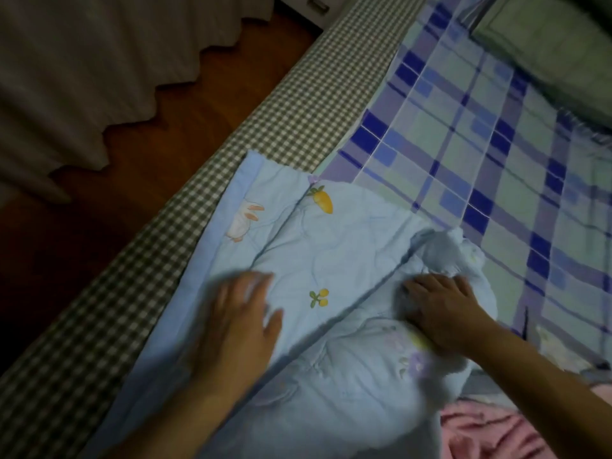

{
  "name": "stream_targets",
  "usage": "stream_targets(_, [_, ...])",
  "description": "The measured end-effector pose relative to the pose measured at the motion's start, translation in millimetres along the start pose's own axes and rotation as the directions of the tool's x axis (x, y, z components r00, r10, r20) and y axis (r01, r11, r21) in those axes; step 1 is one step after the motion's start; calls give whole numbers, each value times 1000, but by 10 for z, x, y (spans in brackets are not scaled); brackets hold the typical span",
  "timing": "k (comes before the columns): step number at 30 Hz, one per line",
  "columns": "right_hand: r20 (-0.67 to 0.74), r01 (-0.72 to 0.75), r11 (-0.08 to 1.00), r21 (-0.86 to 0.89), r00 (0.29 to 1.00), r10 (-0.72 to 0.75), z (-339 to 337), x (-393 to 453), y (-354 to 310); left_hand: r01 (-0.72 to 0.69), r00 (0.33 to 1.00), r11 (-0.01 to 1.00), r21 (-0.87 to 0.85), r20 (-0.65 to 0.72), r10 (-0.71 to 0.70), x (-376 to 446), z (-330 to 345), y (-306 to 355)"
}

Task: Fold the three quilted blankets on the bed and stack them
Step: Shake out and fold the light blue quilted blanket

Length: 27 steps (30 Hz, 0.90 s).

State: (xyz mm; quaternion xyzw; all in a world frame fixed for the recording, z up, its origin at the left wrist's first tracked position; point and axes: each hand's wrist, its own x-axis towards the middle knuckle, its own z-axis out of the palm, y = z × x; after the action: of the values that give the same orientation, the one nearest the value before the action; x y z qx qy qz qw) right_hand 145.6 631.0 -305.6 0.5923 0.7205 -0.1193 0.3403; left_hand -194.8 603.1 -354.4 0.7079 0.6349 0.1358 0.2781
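A light blue quilted blanket (318,260), printed with a rabbit, a carrot and small yellow fruit, is lying across the near part of the bed (298,104), partly over the green gingham edge and partly over a blue plaid sheet (480,144). It is looking partly folded: a long crease or folded edge is running diagonally between the two hands, and its far right corner is bunching up in a loose lump.

The left hand (241,319) is lying flat on the blanket with fingers spread and straight, gripping nothing; it is blurred, so finer detail cannot be told. The right hand (440,309) is pressing palm-down on the bunched right part, fingers extended, also holding nothing.

By my judgement the task is in its early part: this first blanket is being smoothed mid-fold, not yet a neat finished packet. A pink blanket (490,432) is sitting crumpled at the lower right, apparently unfolded. A third blanket cannot be identified with certainty, and no stack is showing.

No brand, label or readable writing is showing anywhere.
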Motion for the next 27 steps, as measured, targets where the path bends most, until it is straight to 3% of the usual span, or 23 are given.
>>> stream_targets(1, [7, -33, 999, 34, 999, 33, -10, 41, -9, 225, 972, 972, -72, 80, -219, 169, -104, -111])
stream_targets(2, [-22, -52, 996, 73, 998, 54, -55, 111, -57, 421, 897, 890, -174, 228, -380, 326, -204, -181])
stream_targets(3, [-55, -57, 991, 123, 996, 64, -128, 204, -132, 549, 820, 789, -274, 359, -446, 452, -272, -190])
stream_targets(4, [-101, -55, 972, 229, 992, 80, -228, 298, -231, 574, 801, 737, -357, 431, -415, 500, -327, -134])
stream_targets(5, [-131, -72, 913, 401, 982, 135, -340, 381, -328, 492, 844, 784, -378, 429, -322, 482, -345, -41])
stream_targets(7, [-212, -61, 695, 716, 930, 300, -534, 482, -453, 115, 901, 955, -273, 434, 15, 301, -248, 289])
stream_targets(9, [-210, -57, 513, 856, 870, 447, -640, 467, -485, -358, 813, 931, -77, 465, 351, -150, -97, 678])
stream_targets(10, [-184, -75, 449, 891, 842, 506, -661, 449, -460, -483, 760, 876, 16, 504, 410, -365, 61, 796])
stream_targets(11, [-176, -86, 428, 900, 827, 535, -702, 407, -440, -518, 741, 850, 97, 549, 388, -515, 186, 846])
stream_targets(12, [-221, -71, 484, 872, 825, 520, -717, 377, -407, -502, 722, 857, 120, 603, 338, -583, 257, 839])
stream_targets(13, [-335, -5, 629, 778, 843, 421, -709, 377, -359, -480, 715, 868, 127, 629, 304, -610, 333, 789])
stream_targets(14, [-426, 97, 777, 623, 874, 233, -686, 387, -299, -438, 738, 893, 100, 607, 294, -631, 372, 736])
stream_targets(15, [-405, 191, 860, 474, 914, 21, -609, 418, -217, -405, 769, 913, 47, 557, 313, -631, 414, 680])
stream_targets(16, [-287, 235, 902, 362, 949, -132, -539, 420, -143, -362, 790, 931, -36, 519, 327, -624, 408, 644])
stream_targets(17, [-129, 193, 925, 327, 979, -158, -485, 401, -67, -268, 833, 947, -178, 451, 321, -631, 378, 620])
stream_targets(19, [17, 69, 924, 377, 997, -82, -433, 280, 95, 33, 933, 923, -384, 343, 109, -614, 318, 546])
stream_targets(20, [60, 16, 907, 421, 997, -45, -455, 199, 154, 157, 932, 927, -340, 361, -25, -583, 268, 485])
stream_targets(22, [201, -35, 845, 533, 976, -86, -643, 25, 170, 269, 858, 944, -192, 493, -145, -522, 117, 359])
stream_targets(23, [254, -45, 791, 610, 957, -142, -791, -35, 131, 310, 817, 927, -213, 559, -145, -495, 11, 336])
stream_targets(25, [227, -21, 695, 719, 952, -206, -1130, -70, 6, 322, 798, 884, -340, 600, -60, -439, -180, 309])
stream_targets(27, [0, 65, 588, 806, 994, -110, -1432, 96, -154, 319, 889, 806, -498, 453, -72, -332, -349, 232])
